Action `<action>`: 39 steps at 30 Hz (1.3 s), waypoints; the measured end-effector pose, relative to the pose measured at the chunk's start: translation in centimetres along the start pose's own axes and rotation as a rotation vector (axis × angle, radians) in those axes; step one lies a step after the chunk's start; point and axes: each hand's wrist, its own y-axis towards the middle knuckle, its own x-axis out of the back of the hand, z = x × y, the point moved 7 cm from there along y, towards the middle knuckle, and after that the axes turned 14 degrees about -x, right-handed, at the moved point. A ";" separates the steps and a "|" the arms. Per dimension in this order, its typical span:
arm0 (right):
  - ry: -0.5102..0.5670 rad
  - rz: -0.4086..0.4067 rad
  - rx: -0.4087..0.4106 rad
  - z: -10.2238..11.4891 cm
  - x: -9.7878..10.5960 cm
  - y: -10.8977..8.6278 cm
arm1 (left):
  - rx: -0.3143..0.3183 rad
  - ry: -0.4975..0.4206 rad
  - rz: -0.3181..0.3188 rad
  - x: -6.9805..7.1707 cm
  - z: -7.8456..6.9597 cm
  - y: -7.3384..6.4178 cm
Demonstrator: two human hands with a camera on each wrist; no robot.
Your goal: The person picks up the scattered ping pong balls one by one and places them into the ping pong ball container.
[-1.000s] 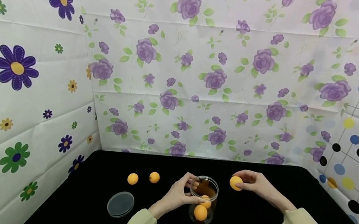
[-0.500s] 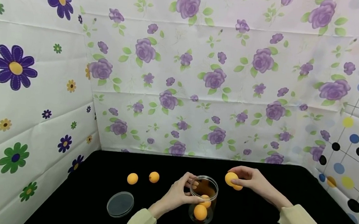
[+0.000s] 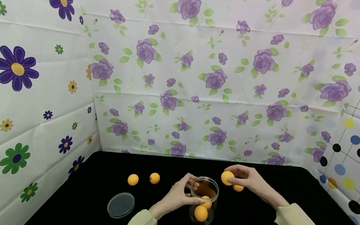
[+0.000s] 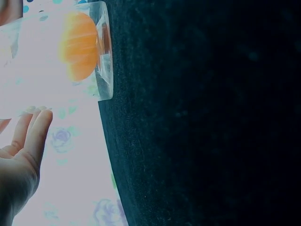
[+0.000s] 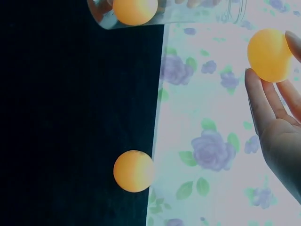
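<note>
A clear, lidless jar (image 3: 210, 215) stands upright on the black tabletop, with orange ping-pong balls (image 3: 201, 213) inside; two show. My left hand (image 3: 177, 195) grips the jar near its rim, thumb in front and fingers behind. In the left wrist view the fingers (image 4: 37, 136) lie along the jar wall. Right of the jar and above the table, my right hand (image 3: 252, 181) pinches an orange ping-pong ball (image 3: 227, 177) between thumb and fingertips. Partly hidden beneath that hand, another ping-pong ball (image 3: 238, 188) sits on the table; the right wrist view shows this ball (image 5: 134, 171) whole.
Two more ping-pong balls (image 3: 133, 180) lie on the table left of the jar, one bearing a dark print. A round clear lid (image 3: 121, 205) rests flat in front of them. Flower-patterned cloth (image 3: 182, 91) hangs behind the black table (image 3: 111, 167).
My right hand has lifted its ball and carried it left toward the jar, uncovering another ball on the table. The left hand and the jar have stayed put.
</note>
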 end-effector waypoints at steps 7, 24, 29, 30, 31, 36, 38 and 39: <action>0.022 0.018 0.014 1.0 -0.8 0.1 | 0.014 -0.001 -0.002 0.0 0.0 0.0; 0.040 0.037 0.028 2.0 -1.7 0.6 | 0.000 -0.010 0.003 -0.1 -0.2 0.0; 0.066 0.063 0.056 2.2 -2.3 1.0 | 0.001 -0.010 0.000 -0.1 -0.2 0.1; 0.072 0.069 0.059 2.3 -2.4 1.0 | 0.001 -0.009 -0.001 -0.1 -0.2 0.1; 0.080 0.074 0.062 2.4 -2.5 1.0 | 0.001 -0.009 -0.001 -0.1 -0.2 0.1; 0.100 0.096 0.072 2.6 -3.0 1.1 | 0.003 -0.003 -0.002 -0.1 -0.1 0.1; 0.097 0.099 0.071 2.6 -3.1 1.1 | 0.003 -0.004 -0.001 -0.1 -0.1 0.1; 0.097 0.100 0.070 2.6 -3.1 1.2 | 0.000 -0.008 0.000 0.0 -0.1 0.1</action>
